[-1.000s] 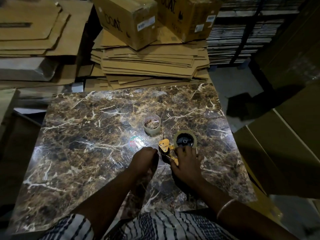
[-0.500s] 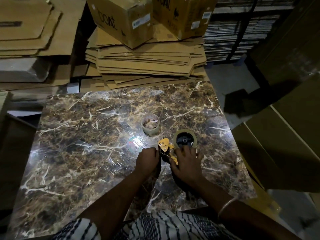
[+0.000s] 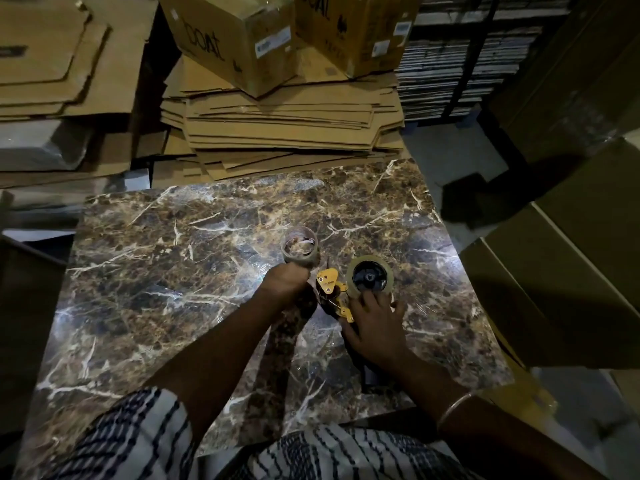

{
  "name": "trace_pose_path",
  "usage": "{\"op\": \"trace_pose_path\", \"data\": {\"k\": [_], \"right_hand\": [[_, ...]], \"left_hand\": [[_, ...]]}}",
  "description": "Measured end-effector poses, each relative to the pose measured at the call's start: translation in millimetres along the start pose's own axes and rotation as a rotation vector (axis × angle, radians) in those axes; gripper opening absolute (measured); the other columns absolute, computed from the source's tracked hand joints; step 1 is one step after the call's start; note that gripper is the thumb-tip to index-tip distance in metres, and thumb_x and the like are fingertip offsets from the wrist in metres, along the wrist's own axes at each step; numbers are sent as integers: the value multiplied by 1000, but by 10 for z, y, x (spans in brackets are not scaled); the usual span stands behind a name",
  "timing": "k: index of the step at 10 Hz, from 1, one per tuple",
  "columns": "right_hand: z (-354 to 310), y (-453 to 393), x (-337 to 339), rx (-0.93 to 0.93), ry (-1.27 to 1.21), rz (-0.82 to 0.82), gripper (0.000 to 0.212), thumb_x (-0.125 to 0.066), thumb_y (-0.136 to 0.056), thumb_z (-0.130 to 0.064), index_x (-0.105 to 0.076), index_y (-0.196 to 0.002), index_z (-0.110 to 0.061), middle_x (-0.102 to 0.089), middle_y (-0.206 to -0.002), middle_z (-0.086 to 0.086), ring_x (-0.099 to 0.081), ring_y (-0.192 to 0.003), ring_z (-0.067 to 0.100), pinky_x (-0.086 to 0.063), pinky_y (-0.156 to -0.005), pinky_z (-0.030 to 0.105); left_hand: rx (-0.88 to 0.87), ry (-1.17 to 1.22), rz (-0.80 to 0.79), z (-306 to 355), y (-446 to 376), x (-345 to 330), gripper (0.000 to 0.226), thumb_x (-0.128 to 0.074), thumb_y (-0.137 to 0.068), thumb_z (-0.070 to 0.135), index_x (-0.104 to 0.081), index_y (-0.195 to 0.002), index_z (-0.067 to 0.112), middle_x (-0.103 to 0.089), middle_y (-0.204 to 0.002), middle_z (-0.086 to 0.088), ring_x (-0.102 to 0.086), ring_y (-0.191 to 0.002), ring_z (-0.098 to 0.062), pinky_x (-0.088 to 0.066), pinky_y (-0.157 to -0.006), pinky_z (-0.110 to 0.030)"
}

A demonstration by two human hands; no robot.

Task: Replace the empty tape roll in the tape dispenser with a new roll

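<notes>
A tape dispenser (image 3: 329, 284) with yellow plates and a black handle lies on the marble table (image 3: 166, 271). A tape roll (image 3: 370, 268) sits on its black hub. My right hand (image 3: 375, 327) holds the dispenser body, fingertips touching the roll's near edge. A bare, near-transparent tape core (image 3: 300, 249) stands upright just left of the dispenser. My left hand (image 3: 285, 285) is curled into a fist against the core's near side, beside the yellow plate. Whether it holds anything is hidden.
Flattened cardboard sheets (image 3: 284, 129) are stacked beyond the table's far edge, with two closed cartons (image 3: 235, 39) on top. More cardboard (image 3: 52, 64) lies at the left. Large boxes (image 3: 571, 271) stand close to the table's right side.
My left hand has moved forward from beside the dispenser's handle up to the bare core. My right hand stays on the dispenser. The view has shifted slightly.
</notes>
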State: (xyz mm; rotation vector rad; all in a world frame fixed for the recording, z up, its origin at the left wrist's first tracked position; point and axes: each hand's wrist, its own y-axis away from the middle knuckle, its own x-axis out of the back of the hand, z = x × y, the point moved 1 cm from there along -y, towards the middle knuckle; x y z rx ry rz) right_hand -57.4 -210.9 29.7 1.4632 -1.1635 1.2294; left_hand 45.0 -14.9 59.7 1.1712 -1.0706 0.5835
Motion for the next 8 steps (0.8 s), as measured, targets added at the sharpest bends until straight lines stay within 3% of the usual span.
{"op": "trace_pose_path", "data": {"k": [1,2,3,4,5,6,7,8], "right_hand": [[-42,-1,24,-5,-7,-14,40,-55,-85,-49,-65,-110,-19,-64,-105,6,-58,-101,32,-41,-85,51],[-106,-45,67,-23,-11,-74,44,-53,-78,-44,-69,-111,-19,-68,-104,4,-59,-104,31,-43,-91,59],[-140,-85,96,-15,-27,-94,40,-49,-75,-39,-70,-102,-18,-67,-101,3,-59,-102,31,-43,-91,62],[-115,-66,80,-20,-25,-111,40,-54,-74,-37,-71,-106,-19,-68,-106,3,-57,-107,31,-42,-92,64],[-85,-34,78,-26,-23,-122,41,-55,-76,-38,-68,-108,-17,-68,-109,6,-54,-110,33,-39,-92,60],[-104,-28,117,-21,-23,-158,50,-52,-77,-47,-65,-116,-18,-66,-114,7,-53,-114,36,-33,-95,55],[-184,-48,163,-47,-41,-118,56,-48,-77,-58,-63,-114,-20,-64,-107,6,-54,-108,33,-32,-95,53],[-322,-153,198,-66,-60,-107,48,-50,-80,-55,-62,-106,-16,-64,-103,9,-56,-101,34,-37,-91,52]], "left_hand": [[-22,-48,-31,-28,24,-29,22,-55,-95,19,-66,-109,6,-67,-108,-15,-67,-105,-33,-49,-72,-29],[-24,-27,-41,-98,52,-63,14,-58,-93,27,-61,-95,14,-57,-96,-14,-65,-105,-30,-32,-55,-25],[-26,-2,-28,-121,25,-18,28,-58,-93,23,-63,-114,6,-67,-111,-14,-66,-104,-31,-43,-70,-26],[-55,-9,26,-89,-21,95,36,-52,-97,18,-56,-132,12,-69,-116,-15,-68,-103,-33,-53,-80,-35],[-68,10,67,-46,-58,146,38,-52,-99,18,-52,-136,11,-67,-122,-17,-67,-108,-33,-53,-84,-38],[-9,115,30,-44,-54,17,41,-56,-97,23,-52,-137,14,-66,-125,-15,-65,-111,-33,-52,-86,-36],[133,235,2,-109,11,-108,36,-58,-96,34,-61,-121,9,-67,-120,-16,-65,-108,-34,-42,-74,-29],[142,197,87,-161,131,-170,37,-55,-97,41,-64,-109,7,-67,-112,-16,-66,-104,-35,-49,-77,-35]]}}
